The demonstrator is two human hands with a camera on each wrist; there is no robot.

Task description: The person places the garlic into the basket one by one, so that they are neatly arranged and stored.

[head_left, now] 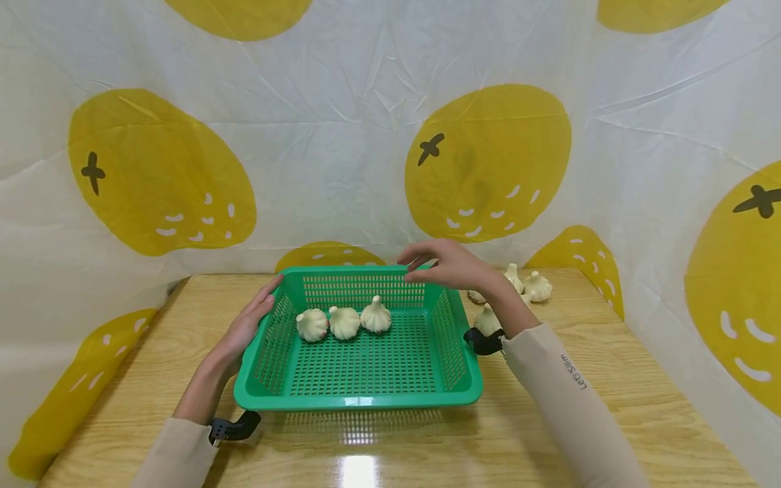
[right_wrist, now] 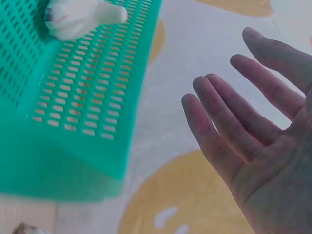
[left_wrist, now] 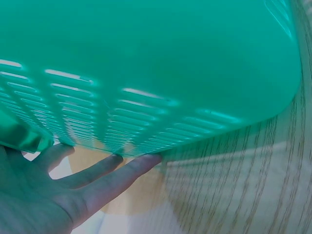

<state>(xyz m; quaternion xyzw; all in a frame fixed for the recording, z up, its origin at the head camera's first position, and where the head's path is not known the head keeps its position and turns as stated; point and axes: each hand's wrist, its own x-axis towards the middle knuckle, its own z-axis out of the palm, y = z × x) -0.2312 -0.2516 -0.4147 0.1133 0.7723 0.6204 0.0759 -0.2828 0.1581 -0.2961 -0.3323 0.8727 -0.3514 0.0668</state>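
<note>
A green plastic basket (head_left: 358, 403) stands on the wooden table with three garlic bulbs (head_left: 344, 323) in a row along its back half. My left hand (head_left: 247, 325) rests against the basket's left side; in the left wrist view its straight fingertips (left_wrist: 146, 160) touch the slotted wall from outside. Over the basket's back right corner hovers my right hand (head_left: 448, 263), its fingers spread and holding nothing. The right wrist view shows that hand (right_wrist: 258, 141) apart from the basket rim, with one garlic bulb (right_wrist: 80, 17) inside the basket.
Several more garlic bulbs (head_left: 537, 287) lie on the table right of the basket, partly hidden behind my right forearm. A white sheet (head_left: 342, 156) printed with yellow fruit hangs behind the table (head_left: 616, 366) and along both sides.
</note>
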